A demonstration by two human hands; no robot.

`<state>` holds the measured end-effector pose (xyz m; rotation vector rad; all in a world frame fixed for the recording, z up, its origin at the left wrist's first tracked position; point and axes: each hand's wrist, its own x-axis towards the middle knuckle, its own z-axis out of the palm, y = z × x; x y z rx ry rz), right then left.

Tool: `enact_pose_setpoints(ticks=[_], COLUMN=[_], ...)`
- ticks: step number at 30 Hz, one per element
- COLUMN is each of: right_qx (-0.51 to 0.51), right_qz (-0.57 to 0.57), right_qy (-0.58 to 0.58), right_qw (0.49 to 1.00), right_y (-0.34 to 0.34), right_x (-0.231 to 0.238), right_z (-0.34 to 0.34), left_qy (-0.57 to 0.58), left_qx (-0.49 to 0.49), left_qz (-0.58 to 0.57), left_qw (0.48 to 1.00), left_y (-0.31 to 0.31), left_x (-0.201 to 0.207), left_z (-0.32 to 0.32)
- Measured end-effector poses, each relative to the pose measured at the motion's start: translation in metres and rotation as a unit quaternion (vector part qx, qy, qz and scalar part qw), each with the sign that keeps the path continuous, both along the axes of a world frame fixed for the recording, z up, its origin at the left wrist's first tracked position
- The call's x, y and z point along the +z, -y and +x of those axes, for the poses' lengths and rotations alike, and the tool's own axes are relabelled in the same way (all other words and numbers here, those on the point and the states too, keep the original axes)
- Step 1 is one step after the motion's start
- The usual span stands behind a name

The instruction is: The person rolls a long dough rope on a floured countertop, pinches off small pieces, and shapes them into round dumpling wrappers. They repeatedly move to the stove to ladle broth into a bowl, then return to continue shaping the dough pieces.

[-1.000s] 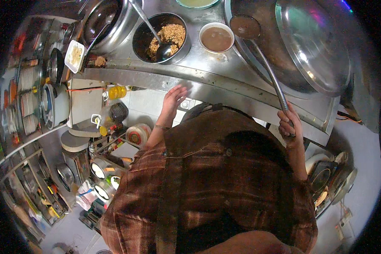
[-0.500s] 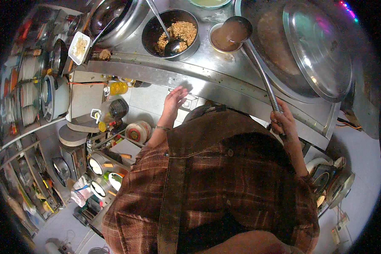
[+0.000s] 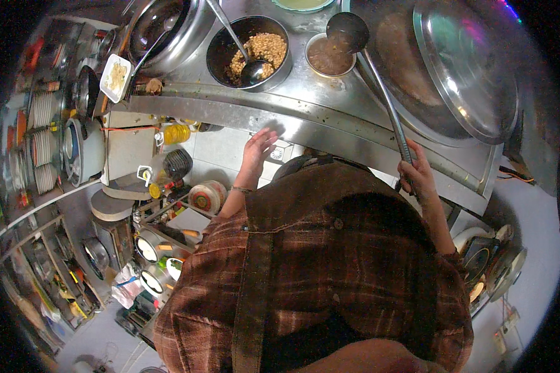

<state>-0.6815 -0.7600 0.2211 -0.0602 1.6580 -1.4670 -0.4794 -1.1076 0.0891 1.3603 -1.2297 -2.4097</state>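
In the head view, the upper edge cuts off the large pan (image 3: pixel 401 68) and a pale green basin (image 3: pixel 302 6); a steel lid (image 3: pixel 473 74) covers the pan's right part. The ladle (image 3: pixel 384 92) hides the far right rim of the bowl (image 3: pixel 331 75) of brown liquid; whether they touch is unclear. The right hand's (image 3: pixel 419 172) fingers curl round the handle's near end, its forearm angled up from the lower right. The left hand (image 3: pixel 259 150), empty, is raised by the counter's (image 3: pixel 230 118) edge, fingers loosely bent and close together; contact cannot be told.
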Motion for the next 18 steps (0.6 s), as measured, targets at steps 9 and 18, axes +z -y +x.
enact_pose_setpoints(ticks=[9,18], right_qx=[0.009,-0.155], right_qz=[-0.027,-0.256], right_qy=[0.012,0.212], right_qw=[1.0,0.93], right_y=[-0.002,-0.026], right_x=[-0.002,0.003], right_z=[-0.003,-0.007], left_qy=[-0.005,-0.012], left_qx=[0.001,-0.018], left_qz=[0.001,-0.007], left_qw=[1.0,1.0], left_y=[0.001,-0.003], left_x=[-0.003,-0.007], left_z=[-0.003,-0.013])
